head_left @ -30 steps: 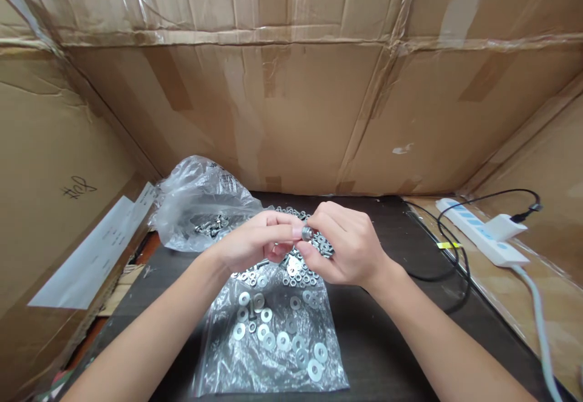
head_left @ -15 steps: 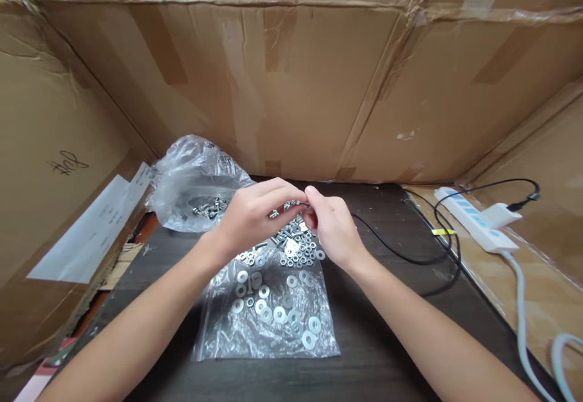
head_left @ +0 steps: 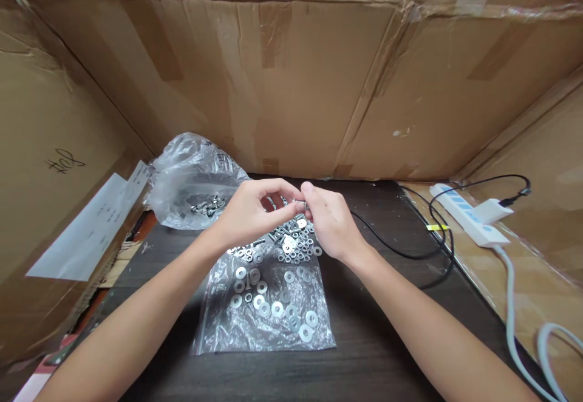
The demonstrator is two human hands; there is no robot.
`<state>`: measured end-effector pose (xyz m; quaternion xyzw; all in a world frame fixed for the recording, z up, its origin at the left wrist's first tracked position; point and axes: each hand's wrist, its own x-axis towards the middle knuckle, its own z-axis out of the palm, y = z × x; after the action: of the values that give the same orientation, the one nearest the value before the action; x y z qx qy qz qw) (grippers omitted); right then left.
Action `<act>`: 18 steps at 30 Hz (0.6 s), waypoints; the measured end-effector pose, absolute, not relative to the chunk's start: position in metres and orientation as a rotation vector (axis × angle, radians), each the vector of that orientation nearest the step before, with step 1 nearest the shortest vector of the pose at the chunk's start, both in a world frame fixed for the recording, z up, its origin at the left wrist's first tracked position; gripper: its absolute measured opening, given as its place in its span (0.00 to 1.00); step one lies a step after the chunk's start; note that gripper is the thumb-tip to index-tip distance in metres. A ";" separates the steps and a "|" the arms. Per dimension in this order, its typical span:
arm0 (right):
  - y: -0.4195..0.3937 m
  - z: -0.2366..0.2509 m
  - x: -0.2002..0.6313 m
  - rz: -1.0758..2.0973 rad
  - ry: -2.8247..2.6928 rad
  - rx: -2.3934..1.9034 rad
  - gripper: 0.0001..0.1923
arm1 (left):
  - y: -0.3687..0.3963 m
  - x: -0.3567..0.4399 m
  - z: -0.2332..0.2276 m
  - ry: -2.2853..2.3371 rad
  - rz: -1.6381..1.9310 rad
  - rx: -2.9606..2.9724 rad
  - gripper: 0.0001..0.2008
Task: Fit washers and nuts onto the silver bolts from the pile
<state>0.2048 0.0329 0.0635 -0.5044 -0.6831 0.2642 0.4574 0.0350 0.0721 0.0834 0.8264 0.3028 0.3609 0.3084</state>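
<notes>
My left hand [head_left: 248,211] and my right hand [head_left: 334,223] meet fingertip to fingertip above a heap of fasteners. Between them is a small silver bolt [head_left: 299,202], pinched by thumb and fingers from both sides and mostly covered; whether a nut sits on it I cannot tell. Under the hands lie loose nuts [head_left: 298,250] and screws, heaped at the far end of a clear zip bag [head_left: 218,335]. Several flat washers [head_left: 277,309] are scattered across the near part of that bag.
A crumpled clear plastic bag [head_left: 195,159] with more bolts [head_left: 209,206] stands at the back left. Cardboard walls [head_left: 310,92] enclose the dark table [head_left: 364,353]. To the right are a white power strip [head_left: 464,214] and a looping black cable [head_left: 410,256]. Printed paper [head_left: 86,232] hangs left.
My left thumb and index finger have spread into a wider arch, thumb lower, with the pinch kept at the tips. The whole view has shifted slightly.
</notes>
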 end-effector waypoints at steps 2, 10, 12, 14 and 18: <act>0.032 0.067 0.209 0.325 -1.807 -1.137 0.19 | 0.074 0.035 0.084 0.759 0.789 1.883 0.11; 0.036 0.066 0.218 -0.395 -1.943 -0.866 0.15 | 0.069 0.040 0.077 0.602 0.644 1.629 0.11; 0.034 0.064 0.214 -0.318 -1.873 -0.932 0.18 | 0.064 0.043 0.078 0.651 0.884 1.847 0.09; 0.031 0.063 0.209 -0.121 -1.802 -0.998 0.20 | 0.061 0.043 0.079 0.629 1.153 2.145 0.06; 0.030 0.060 0.198 0.556 -1.544 -1.127 0.25 | 0.070 0.037 0.077 0.482 1.384 2.697 0.04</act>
<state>0.1980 0.0298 0.0603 -0.4751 -0.6507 0.2345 0.5440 0.0369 0.0698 0.0771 0.8780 0.1571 0.4508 0.0360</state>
